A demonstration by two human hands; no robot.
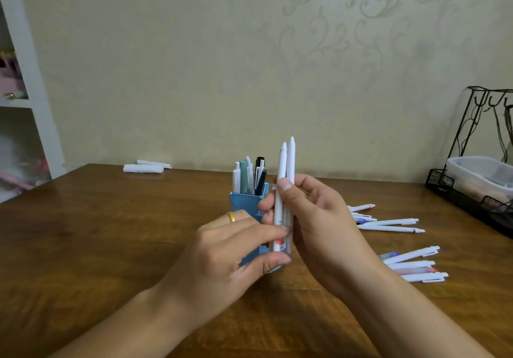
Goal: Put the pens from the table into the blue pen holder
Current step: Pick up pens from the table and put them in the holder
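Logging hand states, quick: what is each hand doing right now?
Left hand: fingertips pinch the lower end of the white pens.
Right hand: grips the same pens, held upright.

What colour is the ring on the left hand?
Gold, on the ring in the head view.

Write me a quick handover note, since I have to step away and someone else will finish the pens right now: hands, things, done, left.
Right hand grips two white pens upright, tips up, in front of the blue pen holder.
Left hand pinches their lower ends.
Done: several pens stand in the holder.
Left: the two held pens, plus two loose groups on the table, the far group and the near group, both to the right.
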